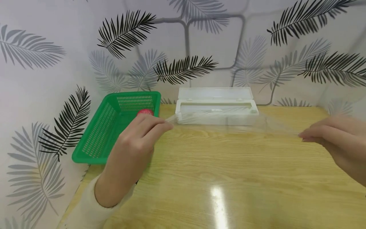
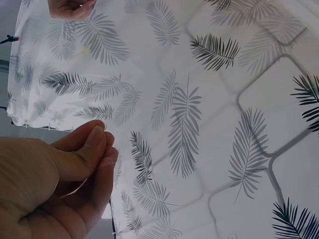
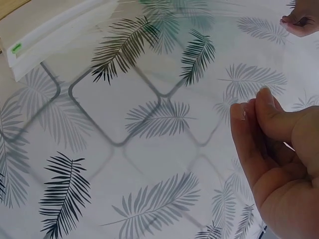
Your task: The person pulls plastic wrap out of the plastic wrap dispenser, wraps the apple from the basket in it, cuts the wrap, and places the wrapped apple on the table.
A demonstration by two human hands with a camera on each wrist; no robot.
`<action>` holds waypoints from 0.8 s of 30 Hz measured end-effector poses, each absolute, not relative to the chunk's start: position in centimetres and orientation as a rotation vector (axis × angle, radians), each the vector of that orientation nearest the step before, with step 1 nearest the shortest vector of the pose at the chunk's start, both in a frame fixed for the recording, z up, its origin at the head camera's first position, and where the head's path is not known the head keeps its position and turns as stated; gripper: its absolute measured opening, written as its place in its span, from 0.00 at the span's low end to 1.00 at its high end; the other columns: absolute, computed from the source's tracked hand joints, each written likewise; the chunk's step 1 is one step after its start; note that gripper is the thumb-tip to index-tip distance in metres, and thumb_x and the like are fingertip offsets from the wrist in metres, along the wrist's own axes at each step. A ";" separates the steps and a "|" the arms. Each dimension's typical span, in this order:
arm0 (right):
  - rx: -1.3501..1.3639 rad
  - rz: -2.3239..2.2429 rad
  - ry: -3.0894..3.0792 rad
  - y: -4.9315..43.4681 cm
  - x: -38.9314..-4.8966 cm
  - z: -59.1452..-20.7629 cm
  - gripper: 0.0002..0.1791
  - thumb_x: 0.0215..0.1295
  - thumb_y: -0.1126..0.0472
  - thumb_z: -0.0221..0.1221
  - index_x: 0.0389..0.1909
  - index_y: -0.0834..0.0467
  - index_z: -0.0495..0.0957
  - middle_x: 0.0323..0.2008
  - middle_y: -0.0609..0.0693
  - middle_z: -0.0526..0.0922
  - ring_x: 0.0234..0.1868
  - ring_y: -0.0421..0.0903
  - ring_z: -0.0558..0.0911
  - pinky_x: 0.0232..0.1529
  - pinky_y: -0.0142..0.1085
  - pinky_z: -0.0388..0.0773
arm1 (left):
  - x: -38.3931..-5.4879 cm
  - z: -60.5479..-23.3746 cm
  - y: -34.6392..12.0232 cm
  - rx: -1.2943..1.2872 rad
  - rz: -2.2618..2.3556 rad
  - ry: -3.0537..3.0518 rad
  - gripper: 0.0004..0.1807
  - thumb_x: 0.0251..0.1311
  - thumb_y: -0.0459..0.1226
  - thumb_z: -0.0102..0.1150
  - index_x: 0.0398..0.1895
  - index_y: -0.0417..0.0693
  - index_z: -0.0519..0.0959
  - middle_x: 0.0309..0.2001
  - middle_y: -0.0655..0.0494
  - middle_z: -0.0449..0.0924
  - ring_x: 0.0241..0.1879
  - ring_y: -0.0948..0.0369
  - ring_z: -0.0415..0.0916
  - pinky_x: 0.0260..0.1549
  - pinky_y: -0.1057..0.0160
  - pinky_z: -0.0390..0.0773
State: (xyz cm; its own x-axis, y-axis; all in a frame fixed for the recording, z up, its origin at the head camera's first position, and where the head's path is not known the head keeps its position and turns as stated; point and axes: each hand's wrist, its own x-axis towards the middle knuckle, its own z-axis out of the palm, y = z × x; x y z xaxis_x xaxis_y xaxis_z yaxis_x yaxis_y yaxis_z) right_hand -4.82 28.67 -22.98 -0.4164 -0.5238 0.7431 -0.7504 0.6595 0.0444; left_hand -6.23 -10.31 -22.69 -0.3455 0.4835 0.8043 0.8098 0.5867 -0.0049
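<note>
A sheet of clear cling film (image 1: pixel 228 124) stretches between the two hands above the table, in front of a white cling film dispenser (image 1: pixel 215 93) whose lid is raised. My left hand (image 1: pixel 132 151) pinches the film's left corner between thumb and fingers, near the green basket. At the other end, my right hand (image 1: pixel 340 140) pinches the right corner. Both pinches show up close in the wrist views, left hand (image 2: pixel 65 174) and right hand (image 3: pixel 284 154). The film is nearly invisible there, so its lower edge cannot be told.
To the left stands a green plastic basket (image 1: pixel 75 156) with a red round thing (image 1: pixel 145 111) inside, partly hidden by the left hand. The wooden table (image 1: pixel 228 175) reaches a leaf-patterned curtain (image 1: pixel 160 41) at the back and left.
</note>
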 end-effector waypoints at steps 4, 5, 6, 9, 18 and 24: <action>1.007 0.427 -2.109 28.4 -4.6 -23.3 0.28 0.71 0.48 0.44 0.25 0.65 0.81 0.22 0.48 0.79 0.30 0.33 0.74 0.41 0.16 0.65 | -5.8 -23.0 -10.4 -1.036 -0.488 -2.062 0.15 0.52 0.15 0.50 0.36 0.37 0.80 0.34 0.49 0.78 0.36 0.54 0.74 0.41 0.61 0.78; 1.016 0.448 -2.106 28.4 -4.6 -23.4 0.28 0.71 0.48 0.45 0.24 0.65 0.81 0.22 0.48 0.80 0.31 0.32 0.74 0.41 0.16 0.66 | -5.7 -23.1 -10.5 -1.040 -0.482 -2.078 0.15 0.52 0.15 0.49 0.36 0.37 0.80 0.34 0.49 0.78 0.36 0.55 0.74 0.41 0.62 0.78; 1.023 0.461 -2.104 28.4 -4.6 -23.4 0.28 0.71 0.48 0.45 0.24 0.65 0.81 0.23 0.48 0.80 0.32 0.31 0.74 0.41 0.16 0.66 | -5.6 -23.2 -10.6 -1.045 -0.475 -2.094 0.15 0.52 0.15 0.49 0.36 0.37 0.80 0.34 0.50 0.78 0.36 0.55 0.74 0.41 0.62 0.77; 1.043 0.489 -2.101 28.6 -4.5 -23.7 0.27 0.70 0.48 0.46 0.24 0.65 0.81 0.23 0.46 0.80 0.32 0.29 0.74 0.40 0.16 0.67 | -5.3 -23.5 -10.7 -1.076 -0.476 -2.112 0.14 0.53 0.16 0.50 0.36 0.37 0.80 0.35 0.50 0.78 0.37 0.56 0.74 0.41 0.63 0.77; 1.101 0.516 -2.182 28.8 -3.9 -24.2 0.26 0.71 0.47 0.45 0.25 0.61 0.81 0.25 0.40 0.79 0.32 0.26 0.74 0.34 0.16 0.70 | -4.6 -24.6 -11.3 -1.152 -0.508 -2.177 0.14 0.51 0.17 0.53 0.38 0.38 0.78 0.37 0.52 0.78 0.38 0.58 0.73 0.41 0.65 0.77; 1.120 0.450 -2.277 28.4 -3.4 -24.3 0.25 0.72 0.46 0.41 0.27 0.56 0.81 0.28 0.35 0.78 0.33 0.24 0.72 0.33 0.16 0.70 | -4.5 -25.2 -11.5 -1.173 -0.500 -2.202 0.14 0.52 0.18 0.52 0.38 0.39 0.78 0.37 0.52 0.78 0.39 0.58 0.73 0.40 0.66 0.77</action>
